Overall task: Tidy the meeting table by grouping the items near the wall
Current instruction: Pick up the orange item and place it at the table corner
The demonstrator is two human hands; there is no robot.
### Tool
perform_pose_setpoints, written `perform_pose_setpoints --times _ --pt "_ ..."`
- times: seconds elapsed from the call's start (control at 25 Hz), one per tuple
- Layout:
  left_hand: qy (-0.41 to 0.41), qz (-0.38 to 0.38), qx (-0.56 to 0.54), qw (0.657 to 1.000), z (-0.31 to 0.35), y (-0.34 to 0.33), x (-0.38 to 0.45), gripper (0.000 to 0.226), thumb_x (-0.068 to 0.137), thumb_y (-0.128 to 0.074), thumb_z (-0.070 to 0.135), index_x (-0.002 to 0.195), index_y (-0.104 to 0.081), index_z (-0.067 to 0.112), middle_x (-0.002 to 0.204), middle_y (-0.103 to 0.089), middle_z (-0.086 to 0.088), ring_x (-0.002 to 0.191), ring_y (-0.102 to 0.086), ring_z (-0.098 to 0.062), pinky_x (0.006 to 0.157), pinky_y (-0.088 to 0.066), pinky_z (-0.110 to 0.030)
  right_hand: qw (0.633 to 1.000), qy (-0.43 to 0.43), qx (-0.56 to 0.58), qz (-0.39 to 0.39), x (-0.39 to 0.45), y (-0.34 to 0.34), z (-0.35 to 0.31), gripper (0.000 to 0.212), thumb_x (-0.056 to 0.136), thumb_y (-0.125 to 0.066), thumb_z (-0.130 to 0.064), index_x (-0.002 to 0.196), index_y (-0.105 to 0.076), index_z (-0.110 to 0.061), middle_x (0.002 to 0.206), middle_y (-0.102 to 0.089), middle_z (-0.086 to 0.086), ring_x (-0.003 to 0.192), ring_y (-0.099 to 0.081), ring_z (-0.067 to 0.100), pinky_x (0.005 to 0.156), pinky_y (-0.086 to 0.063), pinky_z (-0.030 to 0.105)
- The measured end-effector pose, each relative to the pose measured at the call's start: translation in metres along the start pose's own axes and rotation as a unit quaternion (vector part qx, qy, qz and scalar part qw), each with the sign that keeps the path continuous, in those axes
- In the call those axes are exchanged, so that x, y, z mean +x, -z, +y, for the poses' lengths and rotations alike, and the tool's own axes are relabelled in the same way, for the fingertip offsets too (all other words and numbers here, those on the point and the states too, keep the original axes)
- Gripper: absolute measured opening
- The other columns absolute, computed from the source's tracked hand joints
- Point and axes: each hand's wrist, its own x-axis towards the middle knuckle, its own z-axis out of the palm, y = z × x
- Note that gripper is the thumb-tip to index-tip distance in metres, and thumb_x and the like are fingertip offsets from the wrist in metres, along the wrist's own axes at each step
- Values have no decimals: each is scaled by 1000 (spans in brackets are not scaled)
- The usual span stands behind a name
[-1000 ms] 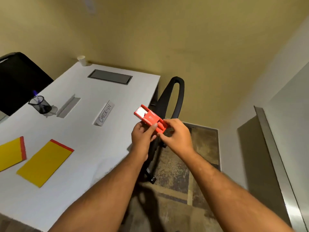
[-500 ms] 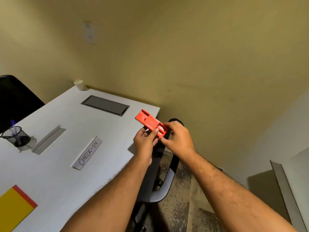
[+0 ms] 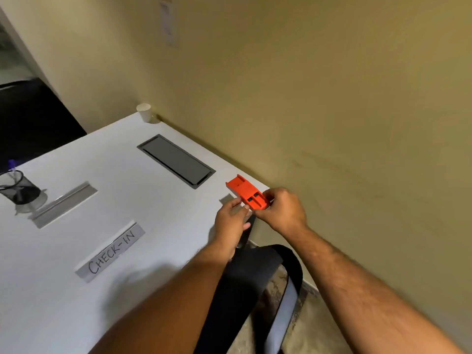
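Note:
A flat red plastic holder [image 3: 244, 191] hovers just above the white table's [image 3: 107, 297] right corner, close to the yellow wall. My right hand [image 3: 283, 209] pinches its near end, and my left hand [image 3: 231, 221] touches its near left edge with fingertips. A "CHECK-IN" name sign [image 3: 112, 251] lies flat mid-table. A second grey sign strip [image 3: 63, 204] lies to its left. A black mesh pen cup [image 3: 18, 189] with a blue pen stands at the far left. A white paper cup [image 3: 144, 112] sits at the table's far corner against the wall.
A grey cable hatch [image 3: 176, 160] is set into the tabletop near the wall. A black office chair [image 3: 252, 290] stands below my arms at the table's right edge. Another dark chair [image 3: 33, 121] is at the far left. A wall plate [image 3: 167, 20] is high on the wall.
The view has swung up and left while my hands carried the red holder forward, from over the chair to above the table corner by the wall. The yellow pads have left the view.

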Motion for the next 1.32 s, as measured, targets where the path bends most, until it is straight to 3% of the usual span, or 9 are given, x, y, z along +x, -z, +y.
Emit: perform_pose_setpoints --times 0.12,0.2,0.32,0.48,0.56,0.64,0.76,0.92,1.32 --pt "18 33 95 995 -13 -29 71 44 99 -63 24 143 -62 26 144 -64 1 110 -68 -17 90 -64 -40 998 2 17 -57 76 -25 44 22 71 -77 -43 78 -74 -22 67 -69 -5 64 -67 19 52 -50 29" --pt "45 60 153 985 -22 -55 115 43 102 -59 17 145 -61 25 150 -59 -4 121 -65 -25 100 -60 -45 996 -2 35 -81 117 -44 74 22 73 -79 -45 79 -73 -25 70 -68 -10 65 -65 15 55 -49 28" --pt "81 67 170 980 -29 -85 161 48 104 -53 6 148 -57 24 150 -60 -7 124 -65 -29 106 -56 -45 993 -4 86 -78 163 -73 107 29 79 -80 -54 77 -70 -27 69 -66 -11 62 -64 12 62 -55 29" --pt "109 91 177 974 -39 -107 207 56 101 -43 -1 152 -52 20 150 -59 -13 135 -58 -36 116 -47 -49 992 0 88 -87 211 -111 136 23 85 -76 -48 76 -66 -29 79 -63 -6 64 -62 16 59 -54 32" --pt "120 89 198 969 -47 -111 217 57 102 -42 -3 156 -47 16 157 -51 -9 143 -51 -29 120 -39 -34 994 0 74 -85 221 -128 142 22 89 -73 -50 83 -68 -29 87 -62 -5 70 -61 16 56 -45 29" --pt "126 79 204 967 -54 -113 222 59 102 -42 -4 158 -42 15 159 -49 -8 144 -49 -26 110 -39 -24 993 6 65 -101 223 -140 145 26 91 -71 -54 97 -72 -29 97 -63 -6 78 -60 15 57 -39 25" --pt "117 93 209 966 -59 -113 231 53 104 -42 2 153 -50 18 155 -54 -6 142 -51 -27 111 -36 -28 989 1 72 -129 227 -151 147 39 90 -72 -59 116 -70 -29 110 -63 -5 93 -66 17 72 -51 29" --pt "120 94 235 960 -61 -110 239 56 102 -43 2 154 -49 20 158 -53 -4 146 -48 -26 124 -34 -36 992 9 44 -117 232 -159 148 45 91 -77 -40 131 -66 -25 123 -65 -1 111 -66 22 85 -57 37" --pt "124 95 209 965 -52 -121 235 61 99 -49 -2 156 -43 17 154 -55 -9 139 -55 -29 120 -42 -44 995 12 41 -95 230 -151 158 69 90 -75 -52 149 -53 -23 143 -63 3 131 -60 26 98 -55 39"
